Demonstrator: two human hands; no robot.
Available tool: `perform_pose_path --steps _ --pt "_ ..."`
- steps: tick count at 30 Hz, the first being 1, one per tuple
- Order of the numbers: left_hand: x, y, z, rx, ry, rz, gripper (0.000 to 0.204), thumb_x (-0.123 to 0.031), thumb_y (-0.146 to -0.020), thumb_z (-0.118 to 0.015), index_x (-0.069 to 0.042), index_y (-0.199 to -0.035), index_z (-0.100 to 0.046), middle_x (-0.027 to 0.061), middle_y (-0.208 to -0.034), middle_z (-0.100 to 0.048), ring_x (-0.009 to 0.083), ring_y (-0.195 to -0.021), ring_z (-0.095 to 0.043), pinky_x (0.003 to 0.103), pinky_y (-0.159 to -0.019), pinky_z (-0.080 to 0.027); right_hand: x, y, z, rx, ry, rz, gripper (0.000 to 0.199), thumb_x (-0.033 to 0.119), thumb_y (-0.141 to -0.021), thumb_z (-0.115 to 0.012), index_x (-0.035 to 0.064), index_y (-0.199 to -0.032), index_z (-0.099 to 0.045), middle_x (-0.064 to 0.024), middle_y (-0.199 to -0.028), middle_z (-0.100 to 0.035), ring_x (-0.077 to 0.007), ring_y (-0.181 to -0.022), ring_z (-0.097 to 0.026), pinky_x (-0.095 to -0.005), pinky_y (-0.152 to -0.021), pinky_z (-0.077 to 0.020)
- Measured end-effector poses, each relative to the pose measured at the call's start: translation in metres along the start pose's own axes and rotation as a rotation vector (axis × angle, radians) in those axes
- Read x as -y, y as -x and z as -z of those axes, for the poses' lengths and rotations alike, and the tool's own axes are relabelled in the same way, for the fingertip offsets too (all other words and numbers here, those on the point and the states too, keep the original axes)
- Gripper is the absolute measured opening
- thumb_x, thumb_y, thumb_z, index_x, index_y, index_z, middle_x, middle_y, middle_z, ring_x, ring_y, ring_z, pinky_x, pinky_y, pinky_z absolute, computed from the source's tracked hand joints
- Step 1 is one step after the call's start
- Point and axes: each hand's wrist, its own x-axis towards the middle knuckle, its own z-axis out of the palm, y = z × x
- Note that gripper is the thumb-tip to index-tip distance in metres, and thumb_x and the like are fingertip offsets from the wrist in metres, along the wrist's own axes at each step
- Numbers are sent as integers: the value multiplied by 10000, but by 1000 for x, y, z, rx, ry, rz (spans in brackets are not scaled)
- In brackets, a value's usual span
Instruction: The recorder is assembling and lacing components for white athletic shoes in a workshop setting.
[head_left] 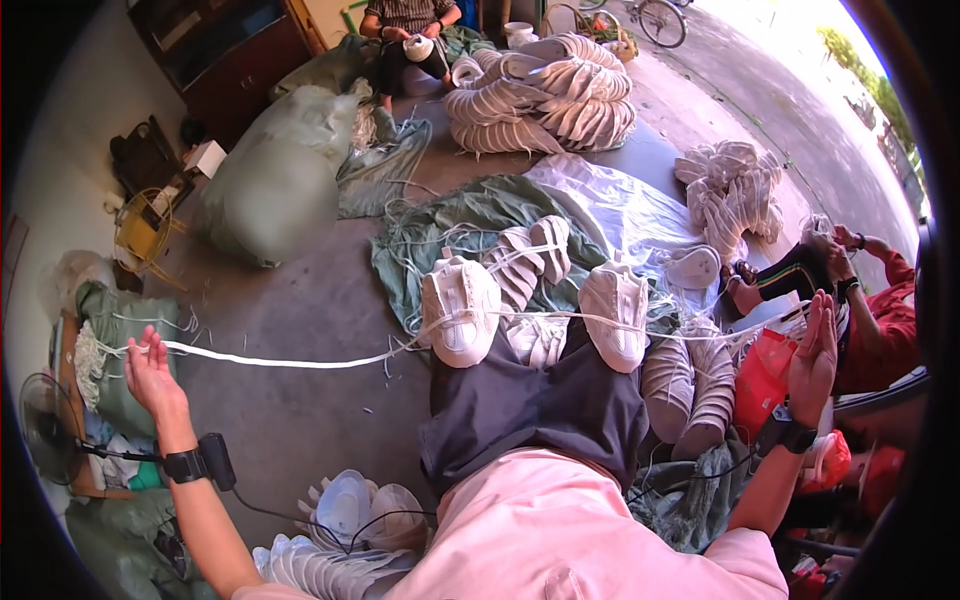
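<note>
Out to the left, my left hand is raised with a white shoelace caught between its fingers. The lace runs across two white shoe uppers, a left one and a right one, which sit over my knees. Its other side stretches toward my raised right hand at the far right. The right fingers are long and upright, with the lace seeming pinched near them; the exact grip is small and partly hidden. Both uppers have lace strands over their front.
Stacked uppers stand at the back, others beside my right leg. Green sacking lies ahead. A co-worker in red sits at the right, another person at the back. A fan stands left.
</note>
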Motion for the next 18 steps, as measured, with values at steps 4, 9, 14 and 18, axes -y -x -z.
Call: perform_pose_path --steps 4,9,14,18 --pt "-16 -12 25 -33 -3 -49 363 -208 -997 -455 15 -1280 -412 150 -1152 -615 185 -972 -605 279 -858 -490 8 -13 -4 -120 32 -4 442 -78 -935 -322 -114 -1375 -300 -264 -1431 -342 -312 -1352 -344 -355 -1119 -368" --pt "-11 -33 65 -90 28 -30 314 -202 -988 -466 20 -1210 -469 140 -1144 -630 180 -998 -603 270 -857 -484 26 -42 39 -48 -58 -43 494 -156 -863 -306 -133 -1356 -310 -280 -1432 -326 -345 -1353 -334 -383 -1103 -395" --pt "-1 -35 80 -110 17 -25 268 -198 -996 -436 14 -1140 -514 135 -1159 -626 183 -1007 -604 266 -856 -485 30 -59 82 -147 -45 -46 398 -140 -907 -385 -121 -1304 -380 -266 -1396 -388 -321 -1305 -415 -337 -1053 -456" --pt "6 -34 96 -164 -35 -29 284 -203 -1010 -399 27 -1165 -462 152 -1184 -618 194 -1031 -602 271 -889 -488 34 -82 116 -305 -161 -146 311 -83 -942 -402 -103 -1249 -448 -252 -1347 -461 -307 -1200 -532 -314 -984 -515"
